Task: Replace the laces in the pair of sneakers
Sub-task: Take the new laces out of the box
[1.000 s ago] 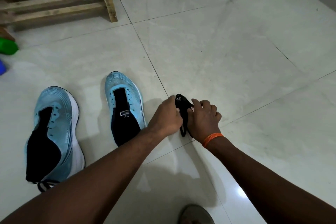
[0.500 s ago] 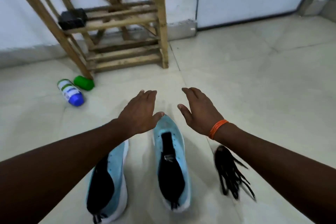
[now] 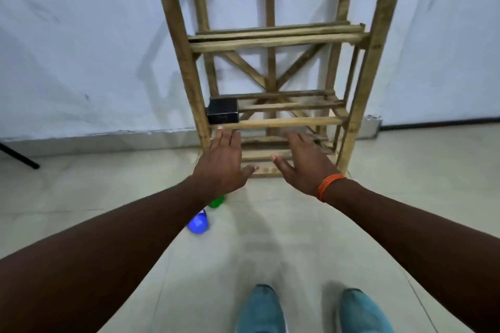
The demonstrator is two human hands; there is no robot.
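Only the toes of the two light-blue sneakers show at the bottom edge, the left sneaker [image 3: 261, 308] and the right sneaker [image 3: 362, 311], standing on the tiled floor. The black laces are out of view. My left hand [image 3: 223, 163] and my right hand [image 3: 304, 162] are stretched forward in the air with straight fingers, palms down, holding nothing. They hover in front of the lower shelves of a wooden rack [image 3: 270, 67]. An orange band [image 3: 328, 186] circles my right wrist.
A small black box [image 3: 223, 113] sits on the rack's lower left shelf. A blue-capped bottle [image 3: 198, 223] and a green object [image 3: 216, 201] lie on the floor under my left forearm. A white wall stands behind the rack; a dark rod [image 3: 19, 155] leans at far left.
The view has tilted up from the floor to the rack. The hands let go of the black laces, which dropped out of view, and now reach forward open.
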